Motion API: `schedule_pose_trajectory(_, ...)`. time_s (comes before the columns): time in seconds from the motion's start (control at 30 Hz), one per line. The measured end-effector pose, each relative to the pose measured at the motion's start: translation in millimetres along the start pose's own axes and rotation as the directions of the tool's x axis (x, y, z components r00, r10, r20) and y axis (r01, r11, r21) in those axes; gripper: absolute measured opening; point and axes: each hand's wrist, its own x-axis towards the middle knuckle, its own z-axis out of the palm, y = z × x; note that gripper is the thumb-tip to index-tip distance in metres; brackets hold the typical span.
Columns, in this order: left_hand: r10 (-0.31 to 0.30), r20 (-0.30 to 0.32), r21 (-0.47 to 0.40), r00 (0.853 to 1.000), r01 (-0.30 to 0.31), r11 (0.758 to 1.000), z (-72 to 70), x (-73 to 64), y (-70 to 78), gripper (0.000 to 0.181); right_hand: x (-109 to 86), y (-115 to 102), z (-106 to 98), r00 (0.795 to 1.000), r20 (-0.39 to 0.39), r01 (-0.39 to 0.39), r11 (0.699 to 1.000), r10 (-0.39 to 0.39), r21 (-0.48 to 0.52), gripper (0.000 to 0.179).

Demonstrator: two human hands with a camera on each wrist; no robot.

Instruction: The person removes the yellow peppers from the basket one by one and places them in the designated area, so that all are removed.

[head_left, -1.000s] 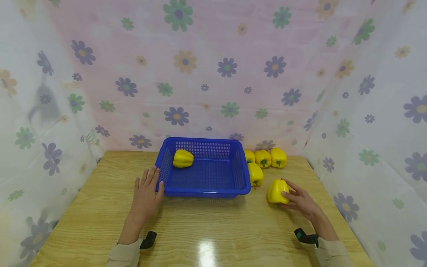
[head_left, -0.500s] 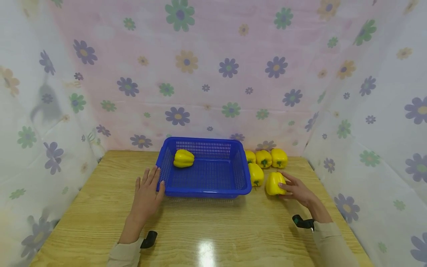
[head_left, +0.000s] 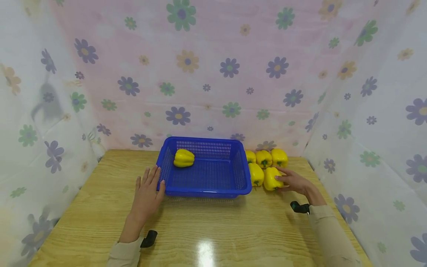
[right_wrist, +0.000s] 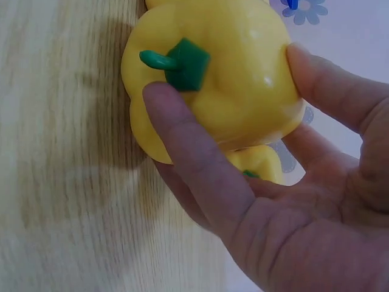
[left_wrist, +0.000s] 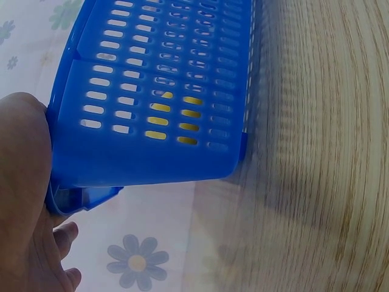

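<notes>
A blue plastic basket [head_left: 203,193] with slotted walls stands on the table, one yellow bell pepper [head_left: 184,158] lying inside at its left. My left hand [head_left: 146,194] rests on the basket's left rim with fingers fairly straight; the left wrist view shows it against the rim [left_wrist: 58,115]. To the right of the basket, my right hand [head_left: 295,181] holds another yellow bell pepper [head_left: 272,178] between thumb and fingers. Its green stem [right_wrist: 185,64] shows in the right wrist view, with a finger just by it. That pepper is low at the table, close beside a neighbouring pepper [head_left: 256,174].
Several yellow bell peppers [head_left: 264,158] sit in a group along the basket's right side, one partly hidden by the rim. The wooden table [head_left: 207,222] ends at a flowered cloth [head_left: 213,74] behind and at both sides.
My right hand has moved the held pepper away from me and slightly left, up to the grouped peppers. My left hand has stayed on the basket rim.
</notes>
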Motion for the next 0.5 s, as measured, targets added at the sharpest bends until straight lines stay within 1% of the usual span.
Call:
schedule_pose_trajectory(0.27, -0.006, 0.004, -0.001, 1.000, 0.006, 1.000, -1.7, 0.8, 1.2, 0.059, 6.9, -5.4, -6.5, 0.998, 0.031, -0.048, 0.997, 0.046, 0.056, 0.077)
schedule_pose_trajectory(0.5, -0.007, -0.002, 0.000, 1.000, 0.007, 1.000, -0.4, 0.5, 0.7, 0.058, 14.4, -8.5, -9.3, 0.996, 0.050, -0.081, 0.996, 0.079, 0.041, 0.078)
